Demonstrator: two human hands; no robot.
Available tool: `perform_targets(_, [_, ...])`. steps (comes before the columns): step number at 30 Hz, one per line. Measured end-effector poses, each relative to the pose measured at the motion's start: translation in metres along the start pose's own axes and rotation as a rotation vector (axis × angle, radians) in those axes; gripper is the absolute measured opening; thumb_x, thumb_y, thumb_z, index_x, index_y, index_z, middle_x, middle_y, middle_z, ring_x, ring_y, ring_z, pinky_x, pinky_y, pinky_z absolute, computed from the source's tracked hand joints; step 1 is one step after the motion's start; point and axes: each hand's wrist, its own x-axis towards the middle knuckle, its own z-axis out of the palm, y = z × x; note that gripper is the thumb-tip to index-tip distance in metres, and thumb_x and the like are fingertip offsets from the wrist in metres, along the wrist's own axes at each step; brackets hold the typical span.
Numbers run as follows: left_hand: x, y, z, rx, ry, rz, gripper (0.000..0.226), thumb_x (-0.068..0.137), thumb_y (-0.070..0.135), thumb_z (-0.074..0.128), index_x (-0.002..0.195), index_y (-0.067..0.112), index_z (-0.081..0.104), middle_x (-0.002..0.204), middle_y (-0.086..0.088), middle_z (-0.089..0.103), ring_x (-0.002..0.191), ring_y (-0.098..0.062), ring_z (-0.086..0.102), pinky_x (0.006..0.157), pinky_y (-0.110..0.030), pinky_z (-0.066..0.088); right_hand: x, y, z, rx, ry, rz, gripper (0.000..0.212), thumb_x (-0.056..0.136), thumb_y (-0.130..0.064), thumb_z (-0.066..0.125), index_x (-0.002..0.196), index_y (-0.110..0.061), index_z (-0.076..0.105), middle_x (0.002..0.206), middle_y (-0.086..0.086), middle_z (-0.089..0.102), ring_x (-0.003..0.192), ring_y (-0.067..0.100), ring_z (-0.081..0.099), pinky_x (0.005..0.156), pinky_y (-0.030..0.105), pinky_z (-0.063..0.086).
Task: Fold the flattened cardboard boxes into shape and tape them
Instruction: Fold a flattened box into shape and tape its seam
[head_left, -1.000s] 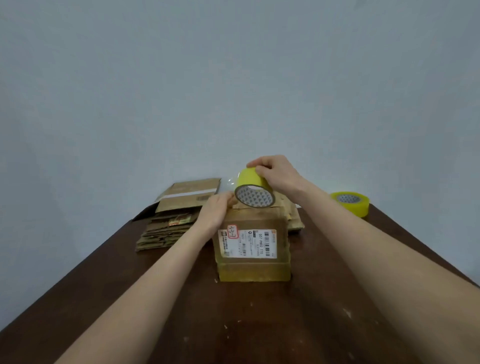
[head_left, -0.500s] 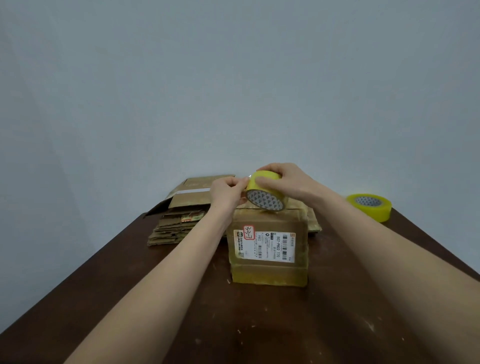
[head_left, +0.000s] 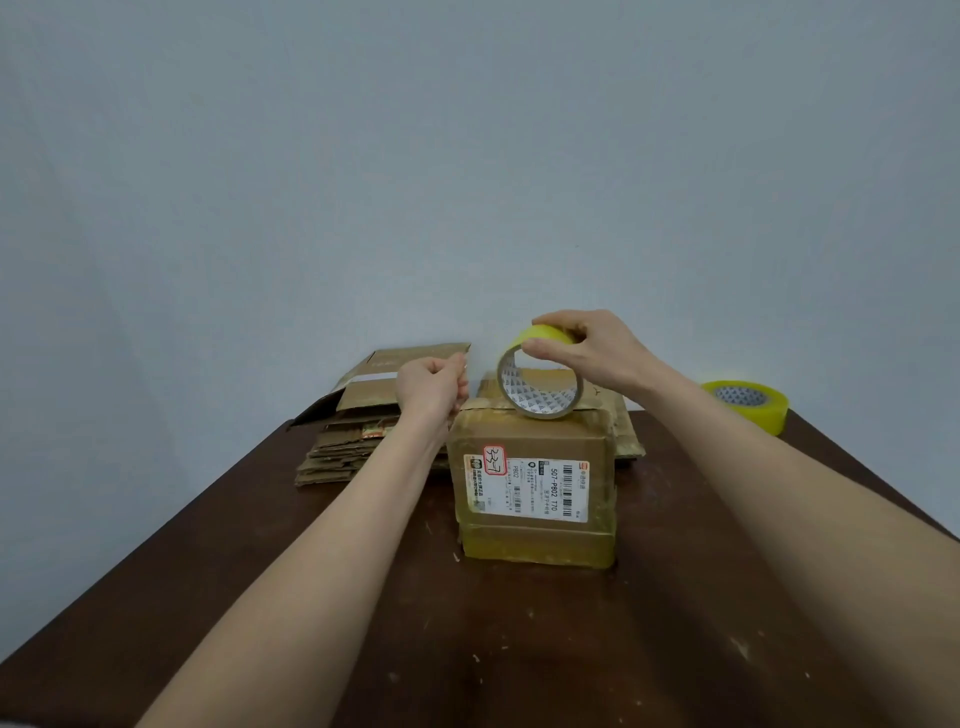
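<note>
Changing since half a second ago: the left hand (head_left: 428, 387) is now standing apart from the tape roll (head_left: 539, 404), where before it was almost touching it; the roll is sitting more upright, and its open side is turning more toward the camera.
Roll direction: the tape roll is standing on its rim, with its axis pointing toward the person, so the patterned inner core is showing.
Roll place: it is resting on the top of the cardboard box (head_left: 535, 467), near the front edge.
Right hand (head_left: 589, 353): it is gripping the roll from above, with the fingers curling over the yellow band and the thumb lying on the near rim.
Left hand: it is staying left of the roll, with thumb and finger pinching the tape end (head_left: 470, 364), which is showing only as a faint clear film.
Box: it is standing on the dark table (head_left: 519, 649), its label facing the person.
Around: flattened boxes (head_left: 353, 441) are lying stacked behind the left wrist; a second tape roll (head_left: 748, 408) is lying far right.
</note>
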Motion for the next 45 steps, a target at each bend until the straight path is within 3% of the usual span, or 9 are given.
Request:
perform_targets(6, [0.007, -0.007, -0.018, 0.0, 0.016, -0.041, 0.029, 0.094, 0.022, 0.06, 0.067, 0.011, 0.058, 0.059, 0.0, 0.053, 0.046, -0.008, 0.042, 0.037, -0.017, 0.032, 0.01, -0.01, 0.0, -0.196, -0.098, -0.012, 0.057, 0.079, -0.051, 0.071, 0.127, -0.021, 0.062, 0.134, -0.001, 0.058, 0.123, 0.017, 0.051, 0.105, 0.034, 0.041])
perform_targets(13, [-0.001, -0.039, -0.023, 0.087, 0.032, -0.103, 0.028, 0.092, 0.021, 0.061, 0.067, 0.009, 0.061, 0.06, 0.001, 0.056, 0.05, -0.011, 0.043, 0.043, -0.022, 0.034, 0.002, 0.003, 0.006, 0.037, -0.015, 0.118, 0.047, 0.075, -0.05, 0.075, 0.107, -0.02, 0.058, 0.106, 0.001, 0.059, 0.093, 0.017, 0.057, 0.065, 0.026, 0.041])
perform_targets(24, [-0.02, -0.061, -0.03, 0.358, -0.286, -0.302, 0.023, 0.099, 0.025, 0.043, 0.083, 0.014, 0.054, 0.065, 0.0, 0.045, 0.052, -0.012, 0.035, 0.039, -0.019, 0.026, 0.002, -0.005, 0.017, 0.0, -0.006, 0.055, 0.043, 0.072, -0.05, 0.077, 0.101, -0.022, 0.061, 0.092, -0.004, 0.058, 0.087, 0.016, 0.055, 0.064, 0.026, 0.041])
perform_targets(27, [-0.014, -0.061, -0.036, 0.622, -0.116, 0.005, 0.012, 0.096, 0.021, 0.053, 0.1, 0.015, 0.062, 0.096, -0.002, 0.062, 0.084, -0.018, 0.058, 0.066, -0.027, 0.046, 0.0, -0.005, 0.018, -0.018, 0.01, 0.058, 0.043, 0.071, -0.052, 0.077, 0.1, -0.025, 0.06, 0.097, 0.0, 0.059, 0.09, 0.018, 0.056, 0.064, 0.026, 0.04])
perform_targets(29, [-0.018, -0.043, -0.037, 0.537, -0.003, 0.296, 0.027, 0.095, 0.019, 0.054, 0.122, 0.015, 0.06, 0.119, -0.002, 0.063, 0.11, -0.016, 0.057, 0.085, -0.024, 0.042, -0.001, -0.004, 0.019, 0.003, 0.032, 0.063, 0.043, 0.07, -0.053, 0.077, 0.1, -0.027, 0.061, 0.099, 0.0, 0.059, 0.091, 0.018, 0.055, 0.067, 0.027, 0.04])
perform_targets(31, [-0.033, -0.019, -0.027, 0.457, -0.225, 0.436, 0.045, 0.094, 0.028, 0.055, 0.137, 0.016, 0.048, 0.136, 0.0, 0.053, 0.125, -0.014, 0.049, 0.095, -0.023, 0.037, -0.003, -0.004, 0.021, 0.017, 0.059, 0.054, 0.043, 0.072, -0.051, 0.078, 0.104, -0.028, 0.062, 0.101, -0.002, 0.059, 0.094, 0.017, 0.055, 0.072, 0.028, 0.04])
perform_targets(35, [-0.055, -0.018, -0.007, 0.84, -0.475, 0.498, 0.08, 0.084, 0.054, 0.061, 0.148, 0.023, 0.023, 0.139, -0.001, 0.05, 0.123, -0.021, 0.05, 0.089, -0.029, 0.04, -0.013, 0.006, 0.023, 0.125, 0.002, 0.082, 0.059, 0.077, -0.034, 0.079, 0.131, -0.029, 0.055, 0.12, -0.004, 0.06, 0.111, 0.015, 0.056, 0.095, 0.031, 0.045])
perform_targets(39, [-0.048, -0.022, -0.01, 0.987, -0.467, 0.58, 0.072, 0.085, 0.06, 0.055, 0.143, 0.023, 0.032, 0.133, 0.0, 0.054, 0.116, -0.019, 0.054, 0.082, -0.027, 0.041, -0.027, 0.015, 0.023, 0.425, 0.065, 0.27, 0.055, 0.071, -0.025, 0.084, 0.118, -0.024, 0.056, 0.1, 0.003, 0.064, 0.091, 0.018, 0.066, 0.076, 0.03, 0.054])
perform_targets(45, [-0.04, -0.029, -0.013, 1.163, -0.551, 0.692, 0.074, 0.09, 0.06, 0.043, 0.149, 0.019, 0.027, 0.154, -0.004, 0.031, 0.139, -0.018, 0.033, 0.109, -0.034, 0.032, -0.025, 0.001, -0.012, 0.175, 0.062, 0.149, 0.045, 0.074, -0.041, 0.079, 0.112, -0.018, 0.069, 0.104, -0.006, 0.065, 0.096, 0.008, 0.059, 0.071, 0.016, 0.042])
